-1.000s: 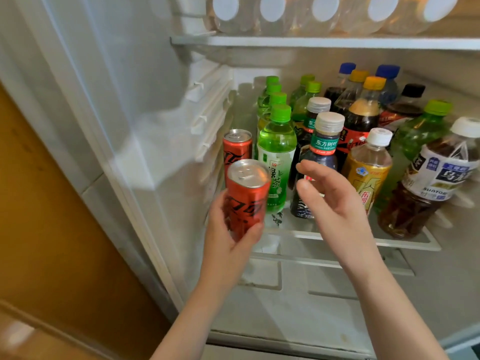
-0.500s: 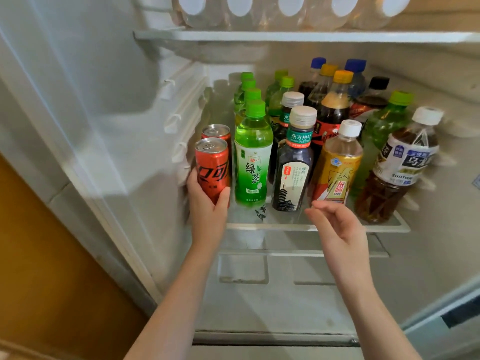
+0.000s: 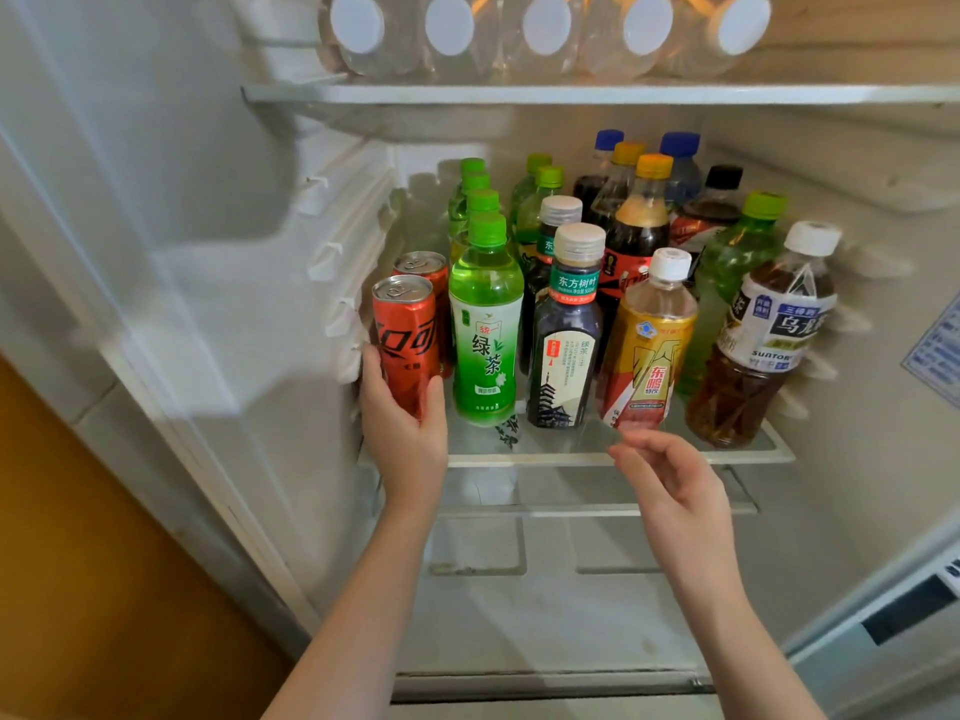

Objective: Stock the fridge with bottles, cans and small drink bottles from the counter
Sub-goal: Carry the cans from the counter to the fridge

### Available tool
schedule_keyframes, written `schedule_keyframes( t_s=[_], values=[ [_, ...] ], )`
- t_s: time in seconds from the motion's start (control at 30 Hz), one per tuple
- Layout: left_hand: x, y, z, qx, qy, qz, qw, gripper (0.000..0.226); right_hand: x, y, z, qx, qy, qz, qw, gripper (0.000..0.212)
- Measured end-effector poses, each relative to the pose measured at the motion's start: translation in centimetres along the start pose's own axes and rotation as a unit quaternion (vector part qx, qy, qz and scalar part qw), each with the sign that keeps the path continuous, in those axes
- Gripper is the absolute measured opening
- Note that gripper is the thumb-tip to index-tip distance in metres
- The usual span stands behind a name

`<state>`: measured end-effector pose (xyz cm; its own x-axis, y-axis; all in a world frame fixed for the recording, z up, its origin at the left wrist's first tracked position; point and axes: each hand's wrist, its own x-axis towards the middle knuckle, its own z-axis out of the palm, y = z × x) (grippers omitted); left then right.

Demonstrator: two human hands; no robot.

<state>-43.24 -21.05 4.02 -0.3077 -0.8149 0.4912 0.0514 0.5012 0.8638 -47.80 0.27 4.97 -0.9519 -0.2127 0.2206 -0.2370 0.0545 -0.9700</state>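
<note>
My left hand (image 3: 402,433) grips a red cola can (image 3: 406,337) standing at the front left corner of the glass fridge shelf (image 3: 524,458). A second red can (image 3: 423,267) stands right behind it. Next to the cans are a green tea bottle (image 3: 485,324), a dark tea bottle (image 3: 566,335), a yellow drink bottle (image 3: 649,345) and a brown oolong bottle (image 3: 763,345), with more bottles behind them. My right hand (image 3: 670,480) hovers empty with relaxed fingers just in front of the shelf, below the yellow bottle.
An upper shelf (image 3: 571,93) carries several clear bottles lying with white caps facing out. The ribbed left fridge wall (image 3: 343,241) is close beside the cans. Below are a lower glass shelf (image 3: 545,509) and the fridge floor.
My left hand carried the red can from in front of the fridge onto the shelf's front left corner, in front of the other can. My right hand dropped lower, away from the bottles.
</note>
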Motion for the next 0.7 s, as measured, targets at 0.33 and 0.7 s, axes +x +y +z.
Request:
schedule_keyframes(
  t_s=[0.33,0.7],
  values=[
    [-5.3,-1.0,-3.0,0.051,-0.065,0.066,0.994,0.035,-1.9,0.7,-1.3,-0.035,0.013,0.007,0.999,0.011],
    [-18.7,-6.5,-5.3,0.037,-0.406,0.005,0.913,0.013,-15.1,8.8,-9.2,-0.267,0.065,0.145,0.951,0.013]
  ],
)
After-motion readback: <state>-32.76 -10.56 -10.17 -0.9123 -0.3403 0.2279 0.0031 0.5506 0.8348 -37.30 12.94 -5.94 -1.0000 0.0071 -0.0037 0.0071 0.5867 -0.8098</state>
